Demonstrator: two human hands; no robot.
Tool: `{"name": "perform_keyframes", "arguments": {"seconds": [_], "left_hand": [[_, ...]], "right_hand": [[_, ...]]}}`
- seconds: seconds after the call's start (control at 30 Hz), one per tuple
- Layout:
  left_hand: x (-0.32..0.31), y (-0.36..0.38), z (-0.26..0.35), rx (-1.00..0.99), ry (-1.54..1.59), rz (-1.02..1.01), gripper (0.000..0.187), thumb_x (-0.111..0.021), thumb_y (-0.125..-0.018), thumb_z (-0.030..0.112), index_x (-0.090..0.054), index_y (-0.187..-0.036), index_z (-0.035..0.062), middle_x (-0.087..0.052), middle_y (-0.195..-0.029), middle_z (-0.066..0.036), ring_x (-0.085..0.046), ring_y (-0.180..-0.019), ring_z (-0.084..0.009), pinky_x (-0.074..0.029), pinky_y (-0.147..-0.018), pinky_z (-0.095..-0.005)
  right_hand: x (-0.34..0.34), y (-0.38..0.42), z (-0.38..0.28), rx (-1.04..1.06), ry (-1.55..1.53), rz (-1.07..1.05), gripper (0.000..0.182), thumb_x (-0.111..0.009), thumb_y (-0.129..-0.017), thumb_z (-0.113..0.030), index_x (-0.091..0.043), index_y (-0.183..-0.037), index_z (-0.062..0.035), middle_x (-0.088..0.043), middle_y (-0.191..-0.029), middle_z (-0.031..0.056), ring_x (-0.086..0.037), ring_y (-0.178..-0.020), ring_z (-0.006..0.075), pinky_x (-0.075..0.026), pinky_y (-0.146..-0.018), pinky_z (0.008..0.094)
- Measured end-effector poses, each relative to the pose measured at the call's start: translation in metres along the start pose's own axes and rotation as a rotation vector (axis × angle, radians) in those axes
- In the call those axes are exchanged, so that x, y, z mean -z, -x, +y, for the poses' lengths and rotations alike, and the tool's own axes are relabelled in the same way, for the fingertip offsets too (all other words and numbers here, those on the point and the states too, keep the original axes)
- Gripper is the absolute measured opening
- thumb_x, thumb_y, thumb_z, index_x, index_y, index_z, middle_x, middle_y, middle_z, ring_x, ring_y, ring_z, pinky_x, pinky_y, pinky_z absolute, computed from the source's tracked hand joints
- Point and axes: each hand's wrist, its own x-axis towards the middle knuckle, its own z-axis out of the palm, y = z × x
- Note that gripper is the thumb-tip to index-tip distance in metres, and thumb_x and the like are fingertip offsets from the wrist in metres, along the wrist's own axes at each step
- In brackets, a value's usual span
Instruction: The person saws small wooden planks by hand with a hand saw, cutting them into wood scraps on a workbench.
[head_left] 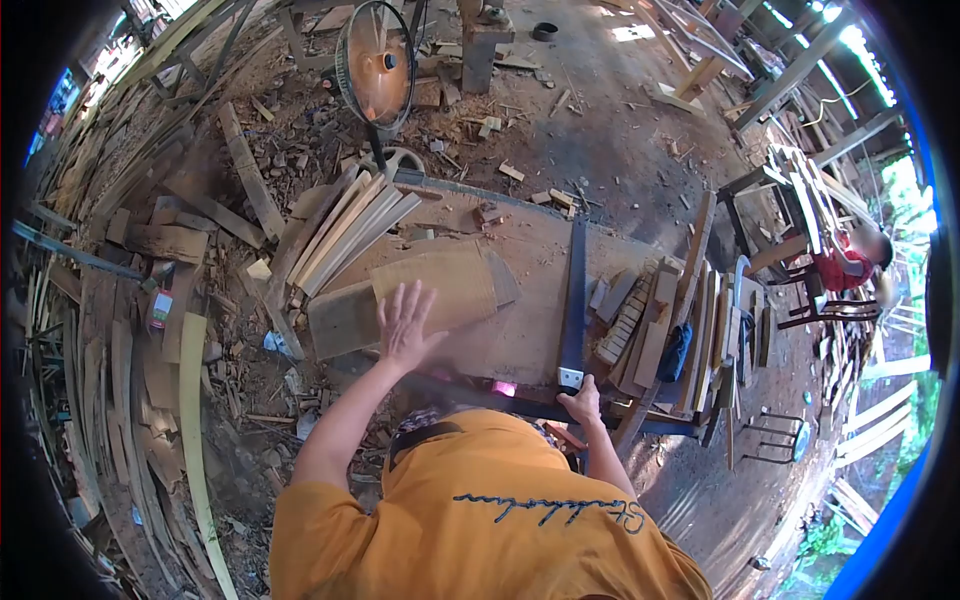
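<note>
My left hand (407, 325) lies flat with fingers spread on a thin tan board (450, 280). That board rests over another flat wooden piece (342, 322) on the brown worktable (535, 260). At the table's near edge, my right hand (583, 402) is closed around the dark handle of what looks like a handsaw (574, 290). Its long dark blade points away from me across the tabletop, with a silver plate next to the handle. The blade lies to the right of the tan board, apart from it.
Wood strips (352, 240) lean at the table's left, and stacked offcuts (645, 330) lie right of the saw. A standing fan (378, 70) is behind the table. Scrap covers the floor. A person in red (845, 262) sits far right, near a small stool (800, 440).
</note>
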Motion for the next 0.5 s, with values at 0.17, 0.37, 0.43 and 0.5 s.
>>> {"name": "perform_keyframes", "arguments": {"seconds": [0.17, 0.37, 0.43, 0.5], "left_hand": [[0.005, 0.044, -0.023, 0.076, -0.026, 0.041, 0.08, -0.069, -0.082, 0.042, -0.032, -0.151, 0.0229, -0.021, -0.159, -0.009, -0.019, -0.145, -0.0349, -0.018, -0.111, -0.0573], [0.01, 0.076, -0.035, 0.228, 0.084, 0.136, 0.066, -0.067, -0.086, 0.032, -0.041, -0.146, 0.0193, -0.03, -0.154, -0.011, -0.033, -0.136, -0.0365, -0.026, -0.108, -0.0527], [0.006, 0.085, -0.04, 0.251, 0.11, 0.142, 0.063, -0.066, -0.087, 0.031, -0.043, -0.144, 0.0177, -0.033, -0.152, -0.012, -0.035, -0.135, -0.0359, -0.026, -0.108, -0.0516], [0.005, 0.09, -0.044, 0.268, 0.137, 0.148, 0.061, -0.066, -0.087, 0.03, -0.045, -0.143, 0.0161, -0.035, -0.151, -0.012, -0.036, -0.134, -0.0353, -0.027, -0.108, -0.0504]], "right_hand": [[-0.006, -0.007, -0.006, -0.004, 0.07, 0.018, 0.063, -0.084, -0.059, -0.027, -0.046, -0.102, 0.0014, -0.062, -0.102, 0.0259, -0.061, -0.101, 0.0415, -0.049, -0.09, 0.0465], [-0.002, -0.019, -0.009, -0.036, 0.133, -0.085, 0.075, -0.084, -0.058, -0.032, -0.047, -0.112, 0.0044, -0.063, -0.105, 0.028, -0.061, -0.104, 0.043, -0.049, -0.092, 0.0458], [-0.004, -0.021, -0.011, -0.075, 0.163, -0.085, 0.078, -0.084, -0.057, -0.032, -0.046, -0.114, 0.0042, -0.063, -0.106, 0.0278, -0.06, -0.105, 0.0427, -0.049, -0.093, 0.0455], [-0.006, -0.023, -0.012, -0.109, 0.179, -0.081, 0.079, -0.084, -0.056, -0.032, -0.046, -0.116, 0.0041, -0.062, -0.109, 0.027, -0.06, -0.106, 0.0419, -0.049, -0.093, 0.0447]]}}
